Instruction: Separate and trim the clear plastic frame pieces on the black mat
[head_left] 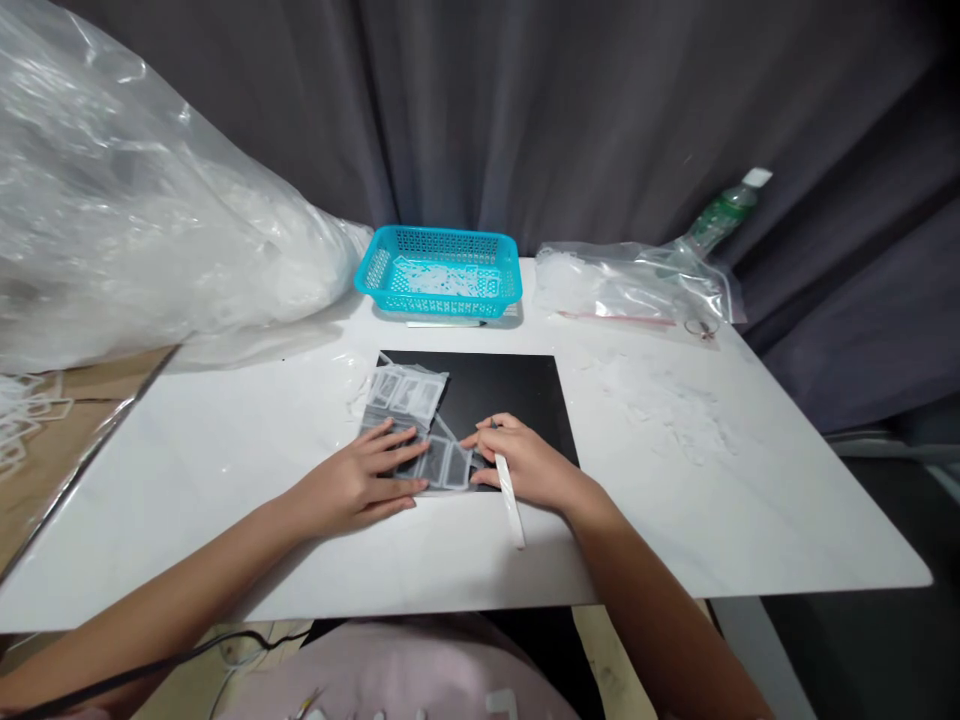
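Note:
A black mat (517, 385) lies on the white table, with translucent framed plastic pieces (409, 392) over its left part. My left hand (371, 473) rests on these pieces, its fingers spread flat. At the right end of the lower piece (456, 465), my right hand (517, 462) has its fingers bent, with a slim white-handled tool (510, 505) held in it and pointing back toward me. The tool's tip is hidden by the fingers. A thin clear strip (444, 425) lies slanted between the pieces and the right hand.
Behind the mat stands a blue basket (439, 303) with white pieces inside. A big clear bag (150, 230) fills the left. At back right are a plastic bag (607, 290), a ring (699, 328) and a green bottle (724, 215). Clear scraps (675, 410) lie at right.

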